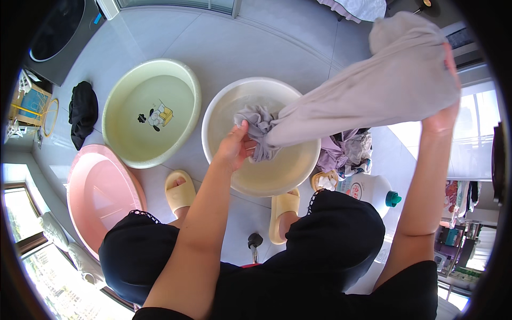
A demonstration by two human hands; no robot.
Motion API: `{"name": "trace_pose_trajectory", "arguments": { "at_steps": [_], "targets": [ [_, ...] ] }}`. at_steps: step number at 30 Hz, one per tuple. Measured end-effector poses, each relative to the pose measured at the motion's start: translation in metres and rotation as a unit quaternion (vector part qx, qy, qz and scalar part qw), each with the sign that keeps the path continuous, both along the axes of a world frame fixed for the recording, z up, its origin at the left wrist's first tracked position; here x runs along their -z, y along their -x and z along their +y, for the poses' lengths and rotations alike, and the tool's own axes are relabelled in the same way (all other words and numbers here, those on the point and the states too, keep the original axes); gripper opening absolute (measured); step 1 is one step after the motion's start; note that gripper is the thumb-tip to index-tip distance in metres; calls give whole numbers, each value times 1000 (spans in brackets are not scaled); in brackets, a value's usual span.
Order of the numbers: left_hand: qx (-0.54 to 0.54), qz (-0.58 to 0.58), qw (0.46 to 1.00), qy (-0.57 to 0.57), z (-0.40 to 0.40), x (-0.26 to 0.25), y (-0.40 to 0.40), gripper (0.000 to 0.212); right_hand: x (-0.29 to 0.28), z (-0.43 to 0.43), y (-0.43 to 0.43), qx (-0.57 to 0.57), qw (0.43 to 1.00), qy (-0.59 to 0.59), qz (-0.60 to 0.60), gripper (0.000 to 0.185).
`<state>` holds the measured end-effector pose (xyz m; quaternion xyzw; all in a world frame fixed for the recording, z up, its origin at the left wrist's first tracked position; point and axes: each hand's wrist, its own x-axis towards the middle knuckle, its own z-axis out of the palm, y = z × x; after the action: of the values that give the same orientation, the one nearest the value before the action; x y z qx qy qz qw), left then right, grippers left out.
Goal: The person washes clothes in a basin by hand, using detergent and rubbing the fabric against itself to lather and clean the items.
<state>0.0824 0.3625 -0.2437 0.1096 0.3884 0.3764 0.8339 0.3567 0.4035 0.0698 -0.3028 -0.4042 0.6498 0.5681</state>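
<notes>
A light grey garment point(368, 90) stretches slantwise between my hands over a white basin point(211, 164) with cloudy water in it. Its lower end is bunched, darker and wet-looking, and my left hand point(236, 146) grips this part just above the water. At the upper right, my right hand point(442, 116) holds the other end raised high; the cloth hides most of its fingers. Between the hands the fabric hangs in long folds.
Left of the white basin are a pale green basin point(192, 90) with water, a pink basin point(104, 152) and a black cloth point(83, 114). To its right lie piled clothes point(340, 152) and a white jug point(374, 190) with a green cap. Yellow slippers point(182, 194) are on my feet.
</notes>
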Motion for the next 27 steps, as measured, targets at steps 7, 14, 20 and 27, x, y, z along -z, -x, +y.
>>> {"name": "trace_pose_trajectory", "arguments": {
  "at_steps": [7,14,20,27],
  "targets": [
    [-37,-16,996,-78,-1,-40,9,37,139,-6,34,0,954,298,24,37],
    [-59,-68,993,-74,-2,-58,0,37,254,-14,33,-48,921,368,-115,31],
    [-68,-71,991,-86,-2,-57,-10,34,273,-28,51,-77,821,153,-545,37],
    [-42,-54,986,-150,-3,-75,-18,37,216,-30,83,-86,873,3,-480,18]
  ]
}}
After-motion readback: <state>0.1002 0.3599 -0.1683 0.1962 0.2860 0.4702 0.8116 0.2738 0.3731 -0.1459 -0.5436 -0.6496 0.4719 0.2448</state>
